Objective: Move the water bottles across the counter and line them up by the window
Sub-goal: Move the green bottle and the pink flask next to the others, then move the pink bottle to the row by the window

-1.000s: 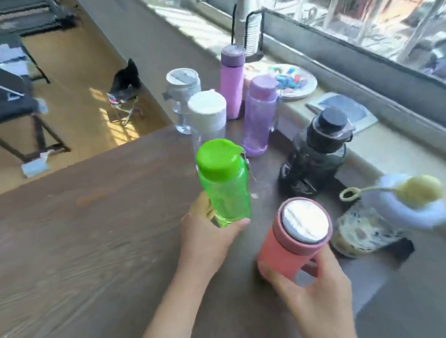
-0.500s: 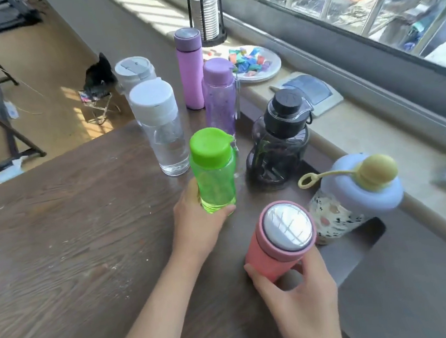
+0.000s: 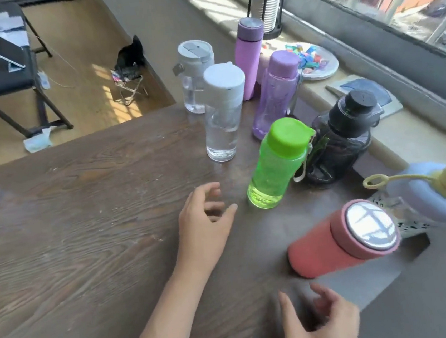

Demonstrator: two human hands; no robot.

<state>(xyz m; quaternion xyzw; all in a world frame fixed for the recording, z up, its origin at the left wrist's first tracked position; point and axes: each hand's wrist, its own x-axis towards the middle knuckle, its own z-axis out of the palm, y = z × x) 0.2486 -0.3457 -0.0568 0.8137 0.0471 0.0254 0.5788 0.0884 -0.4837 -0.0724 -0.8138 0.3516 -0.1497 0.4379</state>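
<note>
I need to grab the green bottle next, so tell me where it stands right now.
In the head view the green bottle stands right of centre on the wooden counter, just left of the black bottle and just ahead of the open left hand.

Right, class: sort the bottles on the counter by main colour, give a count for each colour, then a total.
Purple: 2, the tall purple flask and the clear purple bottle
Clear with white or grey lid: 2
Green: 1
Black: 1
Pink-red: 1
Blue-lidded, patterned: 1
Total: 8
</note>
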